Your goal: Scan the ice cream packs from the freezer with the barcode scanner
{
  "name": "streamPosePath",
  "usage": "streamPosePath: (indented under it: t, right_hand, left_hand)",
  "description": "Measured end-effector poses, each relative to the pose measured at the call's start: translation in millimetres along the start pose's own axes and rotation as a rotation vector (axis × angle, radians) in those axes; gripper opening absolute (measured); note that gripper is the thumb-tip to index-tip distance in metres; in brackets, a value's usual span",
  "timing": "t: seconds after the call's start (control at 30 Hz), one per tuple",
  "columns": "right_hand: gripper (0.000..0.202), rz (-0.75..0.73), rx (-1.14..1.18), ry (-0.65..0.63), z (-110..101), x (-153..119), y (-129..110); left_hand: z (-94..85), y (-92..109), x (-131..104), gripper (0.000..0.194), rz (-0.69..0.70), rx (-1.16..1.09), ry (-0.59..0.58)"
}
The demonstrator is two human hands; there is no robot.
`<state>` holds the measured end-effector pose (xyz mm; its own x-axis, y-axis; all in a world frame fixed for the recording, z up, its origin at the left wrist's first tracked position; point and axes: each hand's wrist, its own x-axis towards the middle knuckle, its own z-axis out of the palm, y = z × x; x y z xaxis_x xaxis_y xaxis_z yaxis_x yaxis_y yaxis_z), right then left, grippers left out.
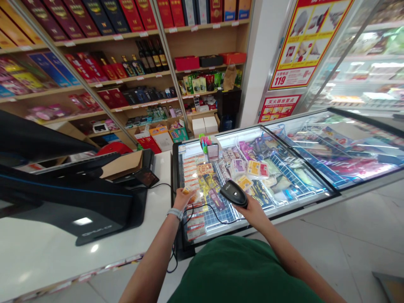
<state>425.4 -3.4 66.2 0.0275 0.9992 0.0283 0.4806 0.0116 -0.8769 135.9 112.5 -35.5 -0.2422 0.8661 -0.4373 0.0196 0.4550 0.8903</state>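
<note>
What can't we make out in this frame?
All head view:
- Packet label: small, partly covered by the left hand.
- Scanner underside: hidden by its own body and the right hand.
- Checkout machine: left end cut off by picture edge.
- Lettering on freezer packs: too small, blurred.

chunky black handheld scanner (233, 193), kinda egg-shaped, held slantwise in the right hand (254, 212) over the freezer glass (227, 218), plus a little clear-and-orange packet (192, 196), pinched in the left hand (182, 199), details too small to read tbh
</note>
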Motion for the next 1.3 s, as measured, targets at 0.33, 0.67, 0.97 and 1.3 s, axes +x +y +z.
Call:
streamPosePath:
  t: [0.33,0.67,0.97,1.3]
  right_hand:
    - [0.042,-0.006,0.006,-0.001,-0.6,-0.9,5.0]
    - [0.039,-0.001,-0.021,0.005,-0.4,-2.0,4.1]
    - [0.038,-0.007,-0.016,0.01,0.7,-3.4,1.1]
    - [0.041,0.007,-0.003,-0.013,1.1,-2.5,-2.1]
  left_hand:
    - [7.6,-0.3,-9.4,0.044,-0.056,-0.174,-0.118]
    - [12.7,0.4,-14.0,0.026,-0.199,-0.269,-0.097]
    - [11.2,0.4,-12.9,0.016,-0.355,-0.369,-0.104]
    - [12.4,8.7,-23.1,0.02,-0.307,-0.391,-0.271]
